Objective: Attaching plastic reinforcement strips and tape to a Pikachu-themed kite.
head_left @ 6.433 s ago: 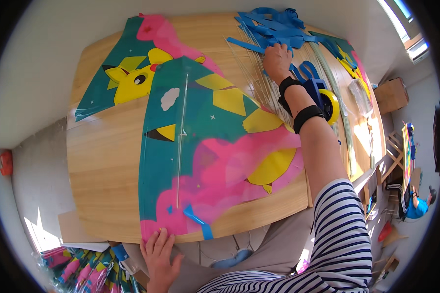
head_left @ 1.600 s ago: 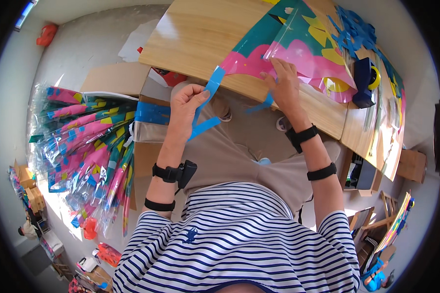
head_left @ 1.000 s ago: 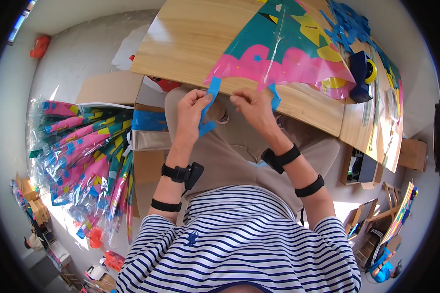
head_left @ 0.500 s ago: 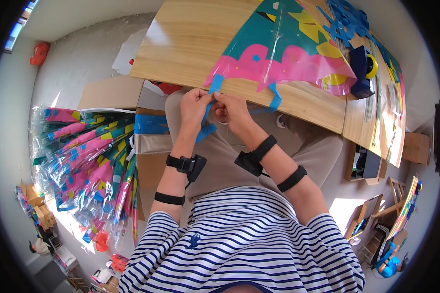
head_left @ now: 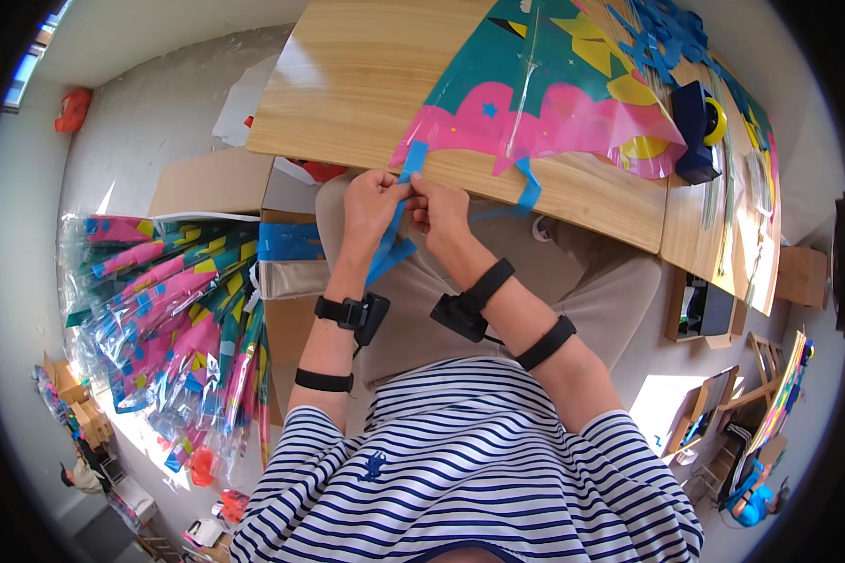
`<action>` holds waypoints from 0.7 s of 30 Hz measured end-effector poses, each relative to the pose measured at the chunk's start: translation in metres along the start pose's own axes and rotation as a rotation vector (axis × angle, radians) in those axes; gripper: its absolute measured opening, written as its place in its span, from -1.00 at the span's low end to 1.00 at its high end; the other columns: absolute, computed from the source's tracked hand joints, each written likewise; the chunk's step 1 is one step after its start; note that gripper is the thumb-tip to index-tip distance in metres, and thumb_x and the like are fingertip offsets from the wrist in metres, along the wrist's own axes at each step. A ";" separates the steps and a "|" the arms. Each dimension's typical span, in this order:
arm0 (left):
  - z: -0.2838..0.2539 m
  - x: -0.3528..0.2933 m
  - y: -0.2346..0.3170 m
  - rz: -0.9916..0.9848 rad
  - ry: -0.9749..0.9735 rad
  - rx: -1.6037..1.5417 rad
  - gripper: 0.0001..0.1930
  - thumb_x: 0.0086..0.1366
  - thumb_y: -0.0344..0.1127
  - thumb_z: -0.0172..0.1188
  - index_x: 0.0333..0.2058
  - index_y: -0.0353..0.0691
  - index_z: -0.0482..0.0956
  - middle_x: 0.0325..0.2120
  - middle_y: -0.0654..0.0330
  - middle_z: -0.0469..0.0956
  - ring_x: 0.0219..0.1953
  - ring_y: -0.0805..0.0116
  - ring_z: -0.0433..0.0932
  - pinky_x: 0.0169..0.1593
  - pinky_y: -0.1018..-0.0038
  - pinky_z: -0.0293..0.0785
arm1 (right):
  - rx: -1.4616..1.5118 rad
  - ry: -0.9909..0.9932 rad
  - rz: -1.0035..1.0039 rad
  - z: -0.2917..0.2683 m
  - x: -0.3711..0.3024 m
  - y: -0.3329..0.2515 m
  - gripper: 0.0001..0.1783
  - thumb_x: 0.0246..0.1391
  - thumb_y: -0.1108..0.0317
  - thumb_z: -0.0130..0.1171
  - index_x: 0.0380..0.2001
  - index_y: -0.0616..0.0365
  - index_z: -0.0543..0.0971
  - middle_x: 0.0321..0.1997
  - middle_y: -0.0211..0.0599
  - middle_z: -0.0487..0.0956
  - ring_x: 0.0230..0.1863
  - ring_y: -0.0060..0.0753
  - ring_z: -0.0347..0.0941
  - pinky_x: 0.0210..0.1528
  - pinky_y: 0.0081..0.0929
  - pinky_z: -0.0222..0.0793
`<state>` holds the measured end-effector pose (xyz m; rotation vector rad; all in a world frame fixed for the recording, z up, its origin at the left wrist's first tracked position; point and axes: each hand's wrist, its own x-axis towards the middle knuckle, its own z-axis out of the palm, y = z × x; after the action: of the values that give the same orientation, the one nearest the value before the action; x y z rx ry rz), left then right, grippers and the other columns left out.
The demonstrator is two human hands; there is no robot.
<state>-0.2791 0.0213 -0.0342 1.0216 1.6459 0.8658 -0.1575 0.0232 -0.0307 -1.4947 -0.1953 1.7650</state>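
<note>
- Your left hand [head_left: 371,206] is clamped on a flat, blue ribbon-like strip [head_left: 415,157] near the bench [head_left: 347,80] edge.
- Your right hand [head_left: 441,208] meets it there, fingers curled; whether they grip the strip, you cannot tell.
- The strip's upper end is at the lower-left corner of a glossy teal, pink and yellow printed plastic sheet [head_left: 559,117], which lies on the bench.

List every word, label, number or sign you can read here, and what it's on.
No text is legible in this view.
Printed plastic sheet: coloured shapes, no lettering I can make out.
Blue ribbon strip: plain where it shows.
Striped shirt: dark figure on the chest, no readable letters.
Tape dispenser: any marking too small to read.
</note>
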 end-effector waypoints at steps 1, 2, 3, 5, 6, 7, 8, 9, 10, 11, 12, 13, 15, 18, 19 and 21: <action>0.000 0.002 -0.003 0.021 0.010 0.015 -0.85 0.16 -0.36 0.35 -0.44 -0.31 0.60 -0.55 0.30 0.54 -0.49 0.59 0.42 -0.41 0.56 0.32 | -0.005 0.004 0.007 -0.001 0.000 0.000 -0.77 0.15 0.26 0.31 -0.48 0.18 0.60 -0.61 -0.34 0.54 -0.71 -0.61 0.32 -0.68 -0.57 0.20; 0.000 0.003 -0.005 0.042 0.022 0.030 -0.83 0.12 -0.35 0.37 -0.45 -0.34 0.61 -0.57 0.25 0.55 -0.50 0.56 0.44 -0.41 0.52 0.35 | -0.011 0.006 0.014 -0.001 -0.003 -0.001 -0.77 0.14 0.26 0.31 -0.48 0.18 0.60 -0.61 -0.34 0.55 -0.70 -0.62 0.33 -0.67 -0.58 0.20; -0.001 0.005 -0.007 0.063 0.034 0.045 -0.80 0.08 -0.34 0.38 -0.45 -0.37 0.61 -0.60 0.20 0.56 -0.52 0.52 0.46 -0.41 0.47 0.39 | -0.017 0.008 0.021 -0.002 -0.005 -0.001 -0.77 0.14 0.26 0.32 -0.48 0.18 0.60 -0.61 -0.34 0.55 -0.70 -0.62 0.33 -0.66 -0.59 0.20; -0.002 0.005 -0.007 0.060 0.042 0.092 -0.79 0.08 -0.33 0.39 -0.45 -0.37 0.61 -0.60 0.19 0.56 -0.52 0.52 0.46 -0.42 0.47 0.39 | -0.008 -0.051 0.033 -0.005 -0.007 0.002 -0.77 0.11 0.26 0.34 -0.48 0.17 0.60 -0.60 -0.34 0.56 -0.69 -0.64 0.33 -0.64 -0.61 0.21; -0.002 0.004 -0.006 0.059 0.045 0.114 -0.79 0.07 -0.33 0.39 -0.45 -0.37 0.61 -0.61 0.19 0.55 -0.52 0.52 0.46 -0.42 0.47 0.39 | -0.003 -0.079 0.038 -0.008 -0.008 0.004 -0.78 0.10 0.26 0.36 -0.49 0.17 0.61 -0.59 -0.33 0.57 -0.69 -0.64 0.33 -0.63 -0.63 0.21; -0.002 0.005 -0.006 0.058 0.038 0.106 -0.79 0.07 -0.33 0.39 -0.45 -0.37 0.61 -0.60 0.19 0.55 -0.52 0.53 0.46 -0.42 0.47 0.39 | -0.026 -0.121 0.026 -0.011 -0.008 0.006 -0.79 0.10 0.27 0.36 -0.47 0.16 0.61 -0.58 -0.34 0.57 -0.67 -0.63 0.34 -0.61 -0.60 0.22; -0.003 0.005 -0.005 0.057 0.032 0.098 -0.80 0.07 -0.33 0.40 -0.46 -0.36 0.61 -0.60 0.20 0.55 -0.52 0.53 0.46 -0.42 0.47 0.39 | -0.048 -0.164 0.014 -0.015 -0.008 0.008 -0.80 0.09 0.28 0.37 -0.46 0.15 0.61 -0.57 -0.35 0.57 -0.66 -0.62 0.35 -0.58 -0.58 0.24; -0.003 0.005 -0.005 0.055 0.027 0.090 -0.80 0.07 -0.34 0.40 -0.46 -0.36 0.61 -0.60 0.21 0.55 -0.51 0.54 0.46 -0.42 0.48 0.39 | -0.071 -0.207 0.003 -0.018 -0.008 0.010 -0.81 0.09 0.28 0.38 -0.45 0.14 0.61 -0.57 -0.36 0.57 -0.65 -0.62 0.36 -0.56 -0.56 0.26; -0.003 0.005 -0.006 0.048 0.012 0.045 -0.80 0.07 -0.34 0.40 -0.46 -0.36 0.61 -0.60 0.22 0.55 -0.51 0.54 0.45 -0.42 0.48 0.39 | -0.085 -0.233 0.004 -0.022 -0.007 0.011 -0.82 0.07 0.30 0.39 -0.46 0.14 0.61 -0.56 -0.34 0.59 -0.66 -0.63 0.37 -0.57 -0.58 0.26; -0.003 0.004 -0.005 0.040 -0.005 0.000 -0.80 0.07 -0.34 0.40 -0.47 -0.35 0.61 -0.60 0.23 0.55 -0.51 0.55 0.45 -0.42 0.48 0.39 | -0.098 -0.258 0.004 -0.024 -0.006 0.012 -0.83 0.06 0.32 0.39 -0.47 0.14 0.61 -0.56 -0.33 0.60 -0.67 -0.65 0.37 -0.58 -0.60 0.26; -0.002 0.004 -0.005 0.033 -0.020 -0.045 -0.81 0.06 -0.34 0.40 -0.48 -0.35 0.61 -0.59 0.23 0.55 -0.51 0.56 0.45 -0.42 0.48 0.39 | -0.112 -0.284 0.003 -0.026 -0.005 0.014 -0.84 0.04 0.34 0.40 -0.49 0.14 0.61 -0.55 -0.31 0.62 -0.68 -0.66 0.37 -0.59 -0.62 0.26; -0.002 0.003 -0.004 0.035 -0.032 -0.036 -0.82 0.09 -0.35 0.40 -0.46 -0.34 0.61 -0.58 0.26 0.55 -0.51 0.58 0.44 -0.43 0.52 0.37 | -0.114 -0.283 0.000 -0.028 -0.004 0.015 -0.85 0.03 0.36 0.39 -0.49 0.14 0.61 -0.55 -0.30 0.62 -0.68 -0.66 0.38 -0.59 -0.61 0.27; -0.003 0.002 -0.001 0.039 -0.054 -0.015 -0.84 0.13 -0.37 0.38 -0.43 -0.31 0.60 -0.55 0.31 0.56 -0.51 0.61 0.43 -0.44 0.58 0.32 | -0.118 -0.282 -0.006 -0.029 -0.004 0.017 -0.87 0.03 0.40 0.38 -0.48 0.14 0.61 -0.55 -0.29 0.63 -0.68 -0.66 0.39 -0.58 -0.61 0.28; -0.003 0.003 -0.002 0.056 -0.047 0.054 -0.85 0.13 -0.38 0.38 -0.43 -0.32 0.60 -0.55 0.31 0.56 -0.50 0.61 0.44 -0.44 0.59 0.33 | -0.135 -0.277 0.005 -0.029 -0.005 0.017 -0.89 0.04 0.41 0.35 -0.45 0.16 0.60 -0.56 -0.30 0.60 -0.65 -0.58 0.39 -0.53 -0.56 0.33; -0.003 0.005 -0.004 0.060 -0.045 0.065 -0.85 0.13 -0.38 0.38 -0.43 -0.32 0.60 -0.55 0.31 0.57 -0.50 0.61 0.45 -0.44 0.59 0.33 | -0.136 -0.274 0.005 -0.029 -0.005 0.016 -0.90 0.04 0.42 0.34 -0.45 0.16 0.60 -0.57 -0.30 0.60 -0.65 -0.58 0.39 -0.53 -0.56 0.32; -0.003 0.007 -0.007 0.069 -0.042 0.088 -0.85 0.13 -0.39 0.38 -0.43 -0.32 0.60 -0.55 0.31 0.57 -0.50 0.61 0.45 -0.43 0.58 0.33 | -0.136 -0.266 0.005 -0.028 -0.006 0.016 -0.92 0.04 0.43 0.32 -0.45 0.15 0.60 -0.58 -0.30 0.59 -0.66 -0.57 0.39 -0.54 -0.55 0.32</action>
<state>-0.2849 0.0251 -0.0418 1.1562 1.6334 0.8176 -0.1401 -0.0017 -0.0439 -1.3490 -0.4550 1.9846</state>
